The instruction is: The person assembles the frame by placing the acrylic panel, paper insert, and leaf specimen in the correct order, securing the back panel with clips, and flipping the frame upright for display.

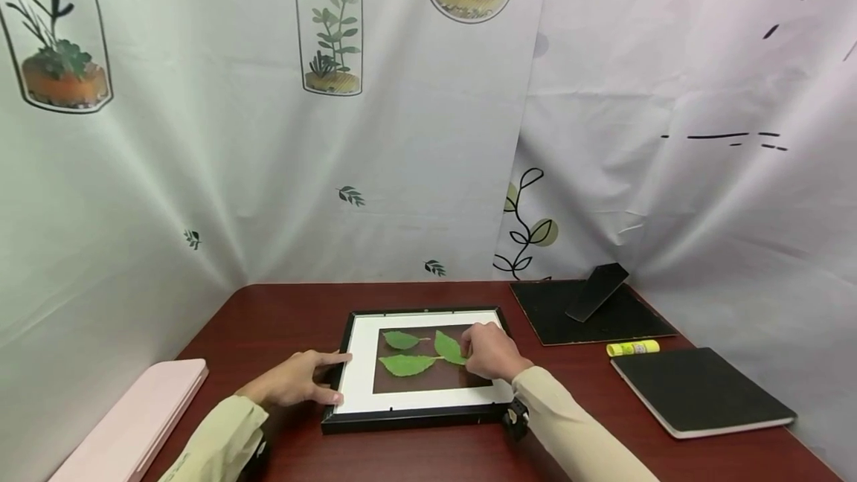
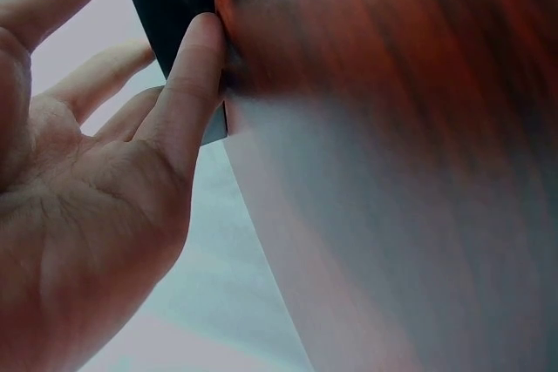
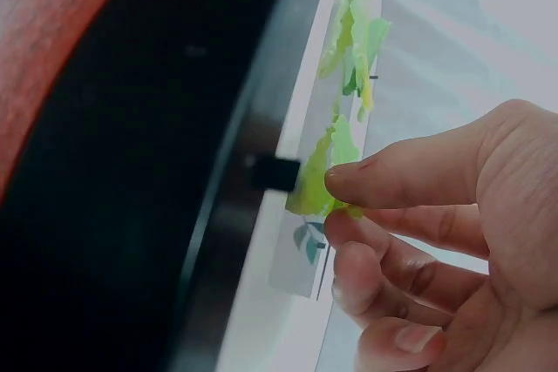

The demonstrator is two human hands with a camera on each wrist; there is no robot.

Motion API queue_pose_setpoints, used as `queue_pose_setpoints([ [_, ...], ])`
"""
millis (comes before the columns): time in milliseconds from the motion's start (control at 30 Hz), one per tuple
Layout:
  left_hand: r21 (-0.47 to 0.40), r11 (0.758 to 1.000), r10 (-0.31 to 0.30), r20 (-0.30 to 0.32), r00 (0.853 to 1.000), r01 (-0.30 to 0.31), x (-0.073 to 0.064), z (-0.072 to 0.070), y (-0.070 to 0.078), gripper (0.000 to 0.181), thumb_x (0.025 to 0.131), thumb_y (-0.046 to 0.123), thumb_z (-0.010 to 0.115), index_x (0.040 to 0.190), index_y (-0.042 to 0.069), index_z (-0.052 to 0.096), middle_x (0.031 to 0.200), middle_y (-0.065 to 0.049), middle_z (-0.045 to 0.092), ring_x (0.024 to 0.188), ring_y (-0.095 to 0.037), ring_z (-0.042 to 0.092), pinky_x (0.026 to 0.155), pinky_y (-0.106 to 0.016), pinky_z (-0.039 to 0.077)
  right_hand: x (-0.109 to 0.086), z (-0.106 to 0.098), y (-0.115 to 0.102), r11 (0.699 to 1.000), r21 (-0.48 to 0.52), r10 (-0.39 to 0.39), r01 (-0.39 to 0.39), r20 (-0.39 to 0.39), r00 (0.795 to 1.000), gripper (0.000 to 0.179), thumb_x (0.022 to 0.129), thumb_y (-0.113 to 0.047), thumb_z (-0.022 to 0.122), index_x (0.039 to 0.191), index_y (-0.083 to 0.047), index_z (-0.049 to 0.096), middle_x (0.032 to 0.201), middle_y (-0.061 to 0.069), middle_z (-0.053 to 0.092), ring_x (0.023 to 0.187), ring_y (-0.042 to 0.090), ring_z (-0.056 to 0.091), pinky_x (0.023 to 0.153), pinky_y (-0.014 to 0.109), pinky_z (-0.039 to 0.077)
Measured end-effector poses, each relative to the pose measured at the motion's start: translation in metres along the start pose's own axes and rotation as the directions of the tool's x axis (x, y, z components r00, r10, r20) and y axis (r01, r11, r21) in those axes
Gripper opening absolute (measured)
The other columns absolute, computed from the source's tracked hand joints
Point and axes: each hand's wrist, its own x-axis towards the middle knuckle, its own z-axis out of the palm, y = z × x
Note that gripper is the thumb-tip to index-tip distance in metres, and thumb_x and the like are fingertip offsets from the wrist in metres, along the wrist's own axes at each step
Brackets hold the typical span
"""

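A black picture frame (image 1: 422, 420) lies on the table, with a white mat (image 1: 361, 370) around a dark brown centre. On that centre are an upper left leaf (image 1: 401, 340), a lower left leaf (image 1: 407, 365) and a right leaf (image 1: 448, 346), all green. My right hand (image 1: 493, 352) pinches the right leaf between thumb and forefinger, low over the picture; the right wrist view shows the leaf (image 3: 316, 180) at the fingertips. My left hand (image 1: 294, 378) rests at the left side of the frame, thumb and forefinger extended onto its edge and other fingers against its outer side.
A black backing board (image 1: 535, 311) with a stand lies at the back right. In front of it are a yellow glue stick (image 1: 632, 348) and a black notebook (image 1: 703, 391). A pink flat case (image 1: 130, 422) lies at the left edge. Printed curtains surround the table.
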Motion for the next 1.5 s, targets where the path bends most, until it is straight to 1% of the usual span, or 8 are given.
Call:
queue_pose_setpoints([
  [233,-0.021,1.0,0.001,0.008,1.0,0.0,-0.002,0.001,-0.001,0.077,0.08,0.025,0.085,0.146,0.003,0.051,0.148,-0.037,0.044,0.127,-0.049,0.057,0.094,-0.048,0.056,0.002,-0.001,-0.001,1.0,-0.002,0.01,-0.01,0.017,1.0,0.015,0.074,0.004,0.072,0.078,-0.011,0.073,0.074,0.003,0.068,0.065,0.012,0.054,0.055,0.028,0.045],
  [400,-0.023,1.0,0.007,0.005,1.0,-0.007,-0.002,0.0,-0.002,0.079,0.079,0.029,0.085,0.146,0.004,0.052,0.148,-0.036,0.045,0.127,-0.048,0.057,0.094,-0.049,0.056,0.003,-0.004,0.001,1.0,0.003,0.023,-0.023,0.017,1.0,0.015,0.072,0.001,0.078,0.079,-0.011,0.073,0.075,0.0,0.068,0.066,0.013,0.056,0.057,0.029,0.047],
  [633,-0.03,0.999,0.015,0.006,1.0,-0.015,-0.001,0.0,-0.001,0.077,0.08,0.023,0.085,0.146,0.004,0.051,0.147,-0.037,0.044,0.127,-0.049,0.057,0.093,-0.046,0.057,0.001,-0.006,0.007,1.0,0.006,0.014,-0.014,0.014,1.0,0.013,0.072,0.0,0.079,0.078,-0.01,0.073,0.071,-0.002,0.066,0.064,0.012,0.055,0.056,0.028,0.047],
  [800,-0.026,1.0,0.015,0.007,1.0,-0.014,-0.001,0.0,0.0,0.077,0.08,0.024,0.085,0.146,0.004,0.051,0.148,-0.037,0.044,0.127,-0.049,0.057,0.093,-0.047,0.056,0.001,-0.006,0.008,1.0,0.006,0.025,-0.026,0.024,0.999,0.014,0.072,0.0,0.079,0.08,-0.01,0.073,0.071,-0.002,0.066,0.064,0.011,0.056,0.057,0.028,0.047],
  [1000,-0.004,1.0,0.003,-0.007,1.0,-0.003,0.0,0.0,0.0,0.077,0.079,0.025,0.086,0.145,0.004,0.053,0.146,-0.036,0.047,0.127,-0.047,0.058,0.095,-0.047,0.056,0.001,-0.005,0.007,1.0,0.026,0.011,-0.012,0.032,0.999,0.014,0.072,-0.001,0.08,0.079,-0.01,0.073,0.068,-0.003,0.066,0.063,0.011,0.056,0.056,0.028,0.048],
  [1167,-0.007,1.0,-0.013,-0.014,1.0,0.013,-0.001,0.0,0.0,0.078,0.078,0.028,0.086,0.145,0.005,0.053,0.146,-0.035,0.047,0.129,-0.046,0.057,0.096,-0.048,0.055,0.0,-0.006,0.007,1.0,0.028,0.005,-0.006,0.034,0.999,0.013,0.073,-0.001,0.08,0.079,-0.01,0.073,0.069,-0.002,0.067,0.063,0.011,0.057,0.057,0.028,0.049],
  [1333,-0.009,1.0,-0.002,-0.007,1.0,0.002,-0.001,0.0,0.0,0.078,0.079,0.027,0.085,0.146,0.005,0.052,0.147,-0.036,0.046,0.129,-0.047,0.057,0.095,-0.048,0.055,-0.002,-0.011,0.008,0.999,0.038,0.027,-0.028,0.02,0.999,0.009,0.078,-0.003,0.075,0.082,-0.011,0.074,0.071,-0.001,0.067,0.062,0.011,0.057,0.054,0.028,0.045],
  [1500,-0.012,1.0,0.0,0.001,1.0,0.0,-0.001,0.0,0.0,0.077,0.08,0.025,0.085,0.146,0.005,0.052,0.147,-0.036,0.045,0.128,-0.048,0.056,0.094,-0.048,0.056,-0.005,-0.02,0.014,0.995,0.077,0.061,-0.062,0.012,0.998,0.007,0.087,-0.006,0.069,0.086,-0.009,0.075,0.068,0.0,0.063,0.051,0.012,0.058,0.048,0.026,0.043],
])
